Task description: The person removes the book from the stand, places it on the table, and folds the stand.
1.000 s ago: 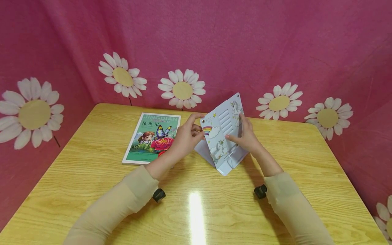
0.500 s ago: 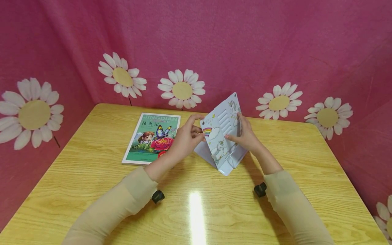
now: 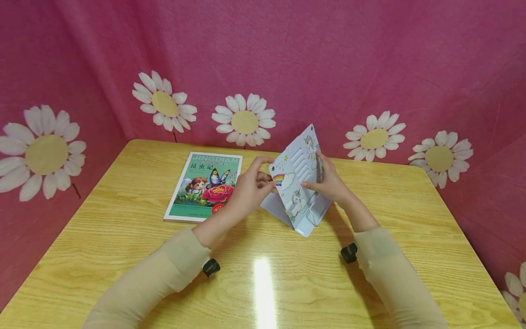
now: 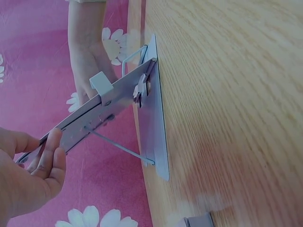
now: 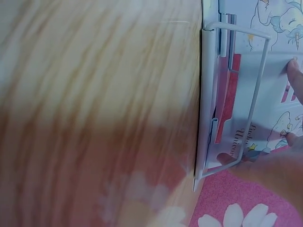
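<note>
A white metal book stand [image 3: 295,188] with unicorn and rainbow pictures stands on the table, its slotted panel tilted up from the base plate [image 3: 274,208]. My left hand [image 3: 248,188] pinches the panel's upper left edge between thumb and fingers. On the other side my right hand [image 3: 334,183] grips the panel's right edge, its thumb on the front. In the left wrist view a thin wire leg [image 4: 120,147] runs from the panel's back to the base. A bent wire page holder [image 5: 258,85] sticks out in front of the lower panel in the right wrist view.
Left of the stand lies a green-covered book [image 3: 195,203] with a butterfly and a red flower, partly behind my left forearm. The wooden table [image 3: 287,283] ends at a pink curtain [image 3: 304,55] with daisies.
The panel's top right corner has shifted slightly left, and the stand's front lip has moved a little right. Both hands keep their hold, with the right hand's fingers slightly farther left.
</note>
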The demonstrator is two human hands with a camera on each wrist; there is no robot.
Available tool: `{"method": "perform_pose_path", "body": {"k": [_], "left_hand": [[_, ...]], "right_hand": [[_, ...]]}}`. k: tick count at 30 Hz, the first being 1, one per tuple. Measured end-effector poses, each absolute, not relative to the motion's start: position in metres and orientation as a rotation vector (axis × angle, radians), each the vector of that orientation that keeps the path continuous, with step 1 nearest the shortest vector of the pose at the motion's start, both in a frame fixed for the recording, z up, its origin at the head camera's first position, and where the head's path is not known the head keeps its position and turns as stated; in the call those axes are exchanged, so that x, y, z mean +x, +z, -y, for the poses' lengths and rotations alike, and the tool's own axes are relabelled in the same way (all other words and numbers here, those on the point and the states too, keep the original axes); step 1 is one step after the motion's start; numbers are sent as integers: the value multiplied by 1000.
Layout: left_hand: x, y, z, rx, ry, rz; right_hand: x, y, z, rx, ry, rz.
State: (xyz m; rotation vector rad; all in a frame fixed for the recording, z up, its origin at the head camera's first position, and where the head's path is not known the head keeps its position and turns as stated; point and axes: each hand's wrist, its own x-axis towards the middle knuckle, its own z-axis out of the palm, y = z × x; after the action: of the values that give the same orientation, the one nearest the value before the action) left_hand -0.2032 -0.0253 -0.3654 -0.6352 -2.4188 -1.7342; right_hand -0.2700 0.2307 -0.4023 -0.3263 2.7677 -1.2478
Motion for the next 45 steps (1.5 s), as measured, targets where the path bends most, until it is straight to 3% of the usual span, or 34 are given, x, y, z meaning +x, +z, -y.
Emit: {"method": "perform_pose_path", "body": {"k": [24,45], "left_hand": [[-197,-369,24,-642,-1792,2363],[-215,-362,40,-848,-1692,2513]], "right_hand": [[-276,-403,-230,-409,-1285,-2727],[-236,-395,-208,-277,-1348,-2637]]}}
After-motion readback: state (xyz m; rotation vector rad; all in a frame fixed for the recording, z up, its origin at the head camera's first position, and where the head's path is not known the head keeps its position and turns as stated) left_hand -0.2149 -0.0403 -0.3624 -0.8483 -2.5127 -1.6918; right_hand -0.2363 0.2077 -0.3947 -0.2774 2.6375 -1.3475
